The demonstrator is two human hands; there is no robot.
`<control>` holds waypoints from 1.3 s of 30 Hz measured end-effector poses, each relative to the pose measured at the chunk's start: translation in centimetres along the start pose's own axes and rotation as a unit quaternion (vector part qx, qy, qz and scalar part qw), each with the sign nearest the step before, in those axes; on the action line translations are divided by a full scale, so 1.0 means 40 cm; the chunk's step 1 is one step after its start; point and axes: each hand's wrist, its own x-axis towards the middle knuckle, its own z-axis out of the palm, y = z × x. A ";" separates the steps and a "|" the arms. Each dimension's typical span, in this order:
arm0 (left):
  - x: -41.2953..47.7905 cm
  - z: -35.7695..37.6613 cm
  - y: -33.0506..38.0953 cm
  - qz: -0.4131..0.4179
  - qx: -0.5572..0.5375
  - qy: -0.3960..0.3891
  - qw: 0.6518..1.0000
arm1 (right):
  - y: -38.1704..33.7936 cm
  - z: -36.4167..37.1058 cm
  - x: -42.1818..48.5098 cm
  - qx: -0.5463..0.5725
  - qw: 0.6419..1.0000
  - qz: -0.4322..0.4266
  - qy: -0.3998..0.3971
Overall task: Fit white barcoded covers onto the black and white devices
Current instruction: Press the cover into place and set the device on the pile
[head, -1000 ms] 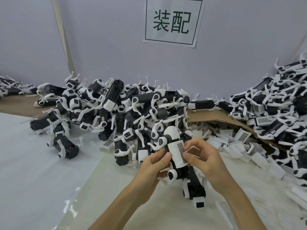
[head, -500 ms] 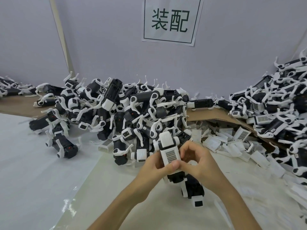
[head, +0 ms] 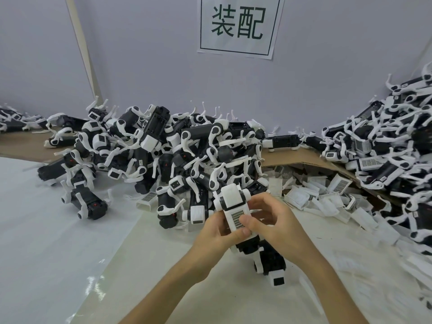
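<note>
A black and white device (head: 233,202) stands upright between both hands at the centre, its white barcoded cover (head: 237,218) facing me. My left hand (head: 216,232) grips the device from the left, thumb lying across the lower edge of the cover. My right hand (head: 271,220) holds it from the right, fingers curled round its side and thumb on the barcode. The device's black lower end (head: 247,247) shows below the hands.
A big heap of devices (head: 163,155) lies behind the hands, another heap (head: 385,148) rises at the right. Loose white covers (head: 327,195) are scattered under a cardboard sheet (head: 304,162). One device (head: 271,263) lies just below my right hand.
The device has been turned so the barcoded cover faces me squarely. Both hands have closed in tighter round it, with both thumbs now on the cover.
</note>
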 end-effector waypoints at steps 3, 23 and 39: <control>-0.001 0.000 -0.001 -0.002 0.013 -0.003 1.000 | 0.000 -0.002 -0.002 0.002 1.000 -0.014 0.001; 0.005 -0.003 -0.031 0.206 0.346 0.171 0.899 | 0.001 0.042 -0.009 -0.245 0.916 -0.297 0.111; 0.014 -0.035 -0.048 0.141 0.463 0.110 0.868 | 0.025 0.029 -0.006 -0.226 0.943 -0.241 0.045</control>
